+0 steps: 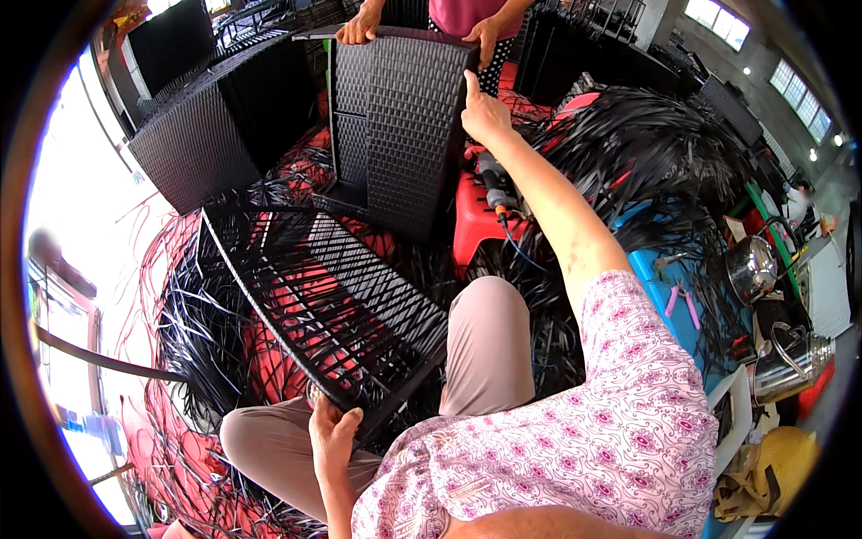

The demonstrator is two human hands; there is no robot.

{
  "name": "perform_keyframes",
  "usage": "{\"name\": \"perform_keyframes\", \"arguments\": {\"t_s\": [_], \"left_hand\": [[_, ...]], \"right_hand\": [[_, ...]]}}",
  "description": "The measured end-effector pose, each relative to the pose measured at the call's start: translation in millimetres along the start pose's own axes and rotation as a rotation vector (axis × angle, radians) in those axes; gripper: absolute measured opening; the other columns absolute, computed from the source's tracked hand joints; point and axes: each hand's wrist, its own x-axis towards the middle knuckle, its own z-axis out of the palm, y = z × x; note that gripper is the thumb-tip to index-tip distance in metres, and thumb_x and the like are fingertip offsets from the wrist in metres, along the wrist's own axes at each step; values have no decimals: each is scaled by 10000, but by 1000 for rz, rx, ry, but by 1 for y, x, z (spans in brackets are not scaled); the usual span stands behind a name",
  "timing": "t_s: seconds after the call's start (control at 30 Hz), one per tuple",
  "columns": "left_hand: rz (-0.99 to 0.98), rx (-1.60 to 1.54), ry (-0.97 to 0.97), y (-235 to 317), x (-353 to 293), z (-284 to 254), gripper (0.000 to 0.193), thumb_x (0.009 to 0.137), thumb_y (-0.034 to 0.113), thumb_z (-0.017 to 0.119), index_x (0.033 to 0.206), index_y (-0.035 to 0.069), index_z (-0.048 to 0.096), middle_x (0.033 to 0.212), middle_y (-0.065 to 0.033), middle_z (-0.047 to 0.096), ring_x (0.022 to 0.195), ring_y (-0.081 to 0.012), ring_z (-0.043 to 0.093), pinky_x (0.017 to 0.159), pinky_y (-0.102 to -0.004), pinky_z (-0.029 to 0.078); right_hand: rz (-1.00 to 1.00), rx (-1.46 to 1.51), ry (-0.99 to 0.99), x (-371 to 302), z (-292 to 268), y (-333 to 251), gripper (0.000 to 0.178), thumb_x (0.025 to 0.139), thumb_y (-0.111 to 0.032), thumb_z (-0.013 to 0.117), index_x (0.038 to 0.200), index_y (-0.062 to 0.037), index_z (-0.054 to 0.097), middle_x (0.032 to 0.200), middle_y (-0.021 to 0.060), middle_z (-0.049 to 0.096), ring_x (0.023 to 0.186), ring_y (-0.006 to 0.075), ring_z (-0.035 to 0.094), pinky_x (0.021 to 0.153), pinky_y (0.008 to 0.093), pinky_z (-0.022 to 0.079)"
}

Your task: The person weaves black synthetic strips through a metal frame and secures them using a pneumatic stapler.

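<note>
My left hand (pixel 334 436) is closed on the near corner of a half-woven black wicker frame (pixel 341 296), which leans away from me over my lap. Black strips cross the frame's open bars, and the weave is denser toward its far right side. My right arm reaches forward, and my right hand (pixel 486 115) has its index finger stretched out at the right edge of a finished black wicker panel (pixel 409 126). Whether the fingertip touches the panel I cannot tell. Another person's two hands (pixel 359 25) hold that panel upright by its top edge.
Loose black strips (pixel 664 135) lie in heaps all around. A red stool (pixel 474 220) bearing a power tool (pixel 494 184) stands ahead. Pink-handled pliers (pixel 682 305) lie on a blue surface to the right, near metal pots (pixel 752 269). Stacked wicker pieces (pixel 189 144) stand far left.
</note>
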Motion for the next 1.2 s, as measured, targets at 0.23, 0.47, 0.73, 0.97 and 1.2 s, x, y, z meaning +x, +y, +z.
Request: {"name": "perform_keyframes", "arguments": {"t_s": [0.23,0.47,0.73,0.97,1.2], "left_hand": [[10,26,37,-5,1,1,328,793,38,680,1115,20,618,760,48,494,645,-62,410,570,-241,341],[-2,14,57,-10,3,-1,276,793,58,711,1042,11,600,676,36,450,618,-72,392,551,-265,344],[38,49,59,-4,5,-3,257,805,89,730,975,10,555,645,9,460,580,-91,395,529,-286,355],[10,145,60,1,4,-6,286,801,116,740,983,1,551,633,-10,473,571,-105,418,528,-296,363],[-2,199,59,8,3,-5,322,802,120,737,1049,-9,576,647,-15,489,577,-111,434,534,-301,376]], "right_hand": [[-168,-111,114,35,32,-20,772,886,-87,618,1564,-120,250,1161,259,631,1036,414,645,846,514,562],[-298,-46,294,34,49,-51,715,927,-80,553,1560,-19,227,1088,237,626,996,387,635,849,473,574],[-346,-129,191,23,51,-91,866,863,-101,651,1592,-37,186,794,153,670,684,352,684,656,475,577],[-230,-324,51,64,50,-87,804,935,-88,543,1629,-54,138,882,210,747,750,303,750,657,426,603],[-113,-401,-92,94,53,-74,810,981,-133,525,1635,-79,50,1057,220,750,927,303,759,786,430,597]]}}
